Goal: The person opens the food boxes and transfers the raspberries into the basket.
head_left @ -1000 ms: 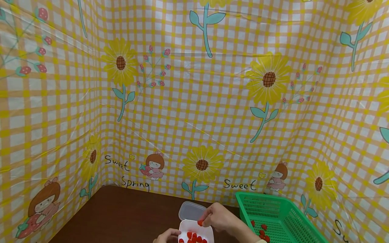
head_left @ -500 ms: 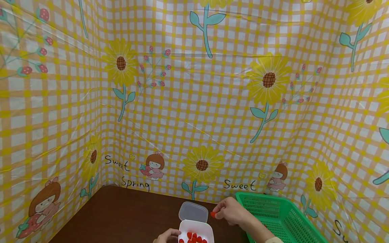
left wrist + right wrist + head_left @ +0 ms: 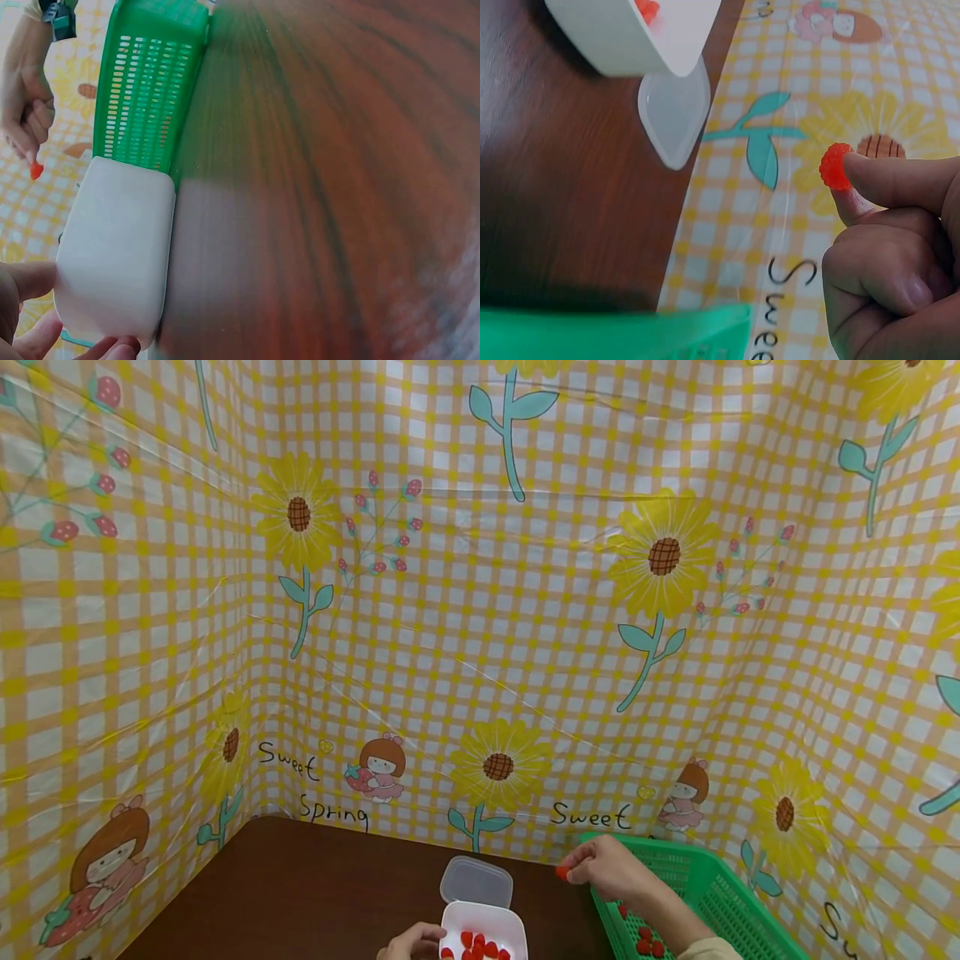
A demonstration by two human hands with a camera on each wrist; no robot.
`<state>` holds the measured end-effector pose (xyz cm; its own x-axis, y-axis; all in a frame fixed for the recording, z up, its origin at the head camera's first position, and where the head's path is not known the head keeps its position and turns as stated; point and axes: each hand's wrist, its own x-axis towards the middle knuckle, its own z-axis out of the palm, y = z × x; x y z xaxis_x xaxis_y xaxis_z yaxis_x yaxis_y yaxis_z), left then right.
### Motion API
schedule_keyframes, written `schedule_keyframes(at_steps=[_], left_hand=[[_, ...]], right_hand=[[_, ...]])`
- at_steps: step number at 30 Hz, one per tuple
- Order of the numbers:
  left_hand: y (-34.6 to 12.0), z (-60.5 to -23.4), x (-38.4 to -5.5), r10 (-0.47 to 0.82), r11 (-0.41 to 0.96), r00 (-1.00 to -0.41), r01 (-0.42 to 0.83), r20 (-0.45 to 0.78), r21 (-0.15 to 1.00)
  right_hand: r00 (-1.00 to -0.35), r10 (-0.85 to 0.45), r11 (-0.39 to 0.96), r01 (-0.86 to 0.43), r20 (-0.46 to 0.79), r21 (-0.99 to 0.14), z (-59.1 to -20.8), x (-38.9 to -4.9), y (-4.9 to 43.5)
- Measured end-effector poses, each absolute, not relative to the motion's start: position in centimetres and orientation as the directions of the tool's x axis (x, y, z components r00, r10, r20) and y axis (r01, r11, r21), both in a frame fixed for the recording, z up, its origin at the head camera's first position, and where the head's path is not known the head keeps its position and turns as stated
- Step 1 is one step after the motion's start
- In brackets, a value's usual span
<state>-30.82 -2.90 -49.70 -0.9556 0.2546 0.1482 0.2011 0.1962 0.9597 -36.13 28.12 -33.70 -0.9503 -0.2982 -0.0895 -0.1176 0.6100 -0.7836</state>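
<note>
Left hand (image 3: 412, 941) grips the white container (image 3: 484, 913) at its left edge; tabletop (image 3: 322, 893) extends leftward. Right hand (image 3: 609, 868) pinches a red berry (image 3: 834, 167), right of the container.

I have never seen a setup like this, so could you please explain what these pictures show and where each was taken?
There is no machine doing the work, only a person's two bare hands. The wide picture comes from a camera worn on the head, looking forward and down; the other two come from cameras on each wrist. On the dark brown table are a white box with red berries inside, a see-through lid behind it, and a green basket holding more berries. The left hand holds the box; the right hand pinches a single berry. A checked, flowered cloth hangs behind.
</note>
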Motion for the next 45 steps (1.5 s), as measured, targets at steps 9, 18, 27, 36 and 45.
schedule_keyframes(at_steps=[9, 18, 27, 36, 45], left_hand=[[-2.8, -49.6, -30.7, 0.241, 0.200, -0.959, 0.199, 0.149, 0.959], [-2.6, -49.5, -30.6, 0.201, 0.199, -0.966, 0.200, 0.160, 0.959], [-2.5, -49.4, -30.4, 0.205, 0.203, -0.966, 0.201, 0.159, 0.958], [-2.7, -49.4, -30.5, 0.214, 0.201, -0.966, 0.190, 0.146, 0.961], [-2.7, -49.6, -30.6, 0.211, 0.202, -0.966, 0.196, 0.153, 0.960]], right_hand=[[-0.959, -0.269, 0.630, -0.102, -0.093, -0.770, -33.5, -36.7, 31.3], [-0.960, -0.253, 0.641, -0.073, -0.121, -0.764, -34.1, -37.3, 35.1], [-0.970, -0.179, 0.652, 0.010, -0.166, -0.758, -35.2, -37.6, 38.3], [-0.972, -0.128, 0.707, 0.050, -0.198, -0.705, -36.7, -37.7, 41.1], [-0.970, -0.010, 0.733, 0.159, -0.245, -0.661, -38.4, -38.2, 42.5]])
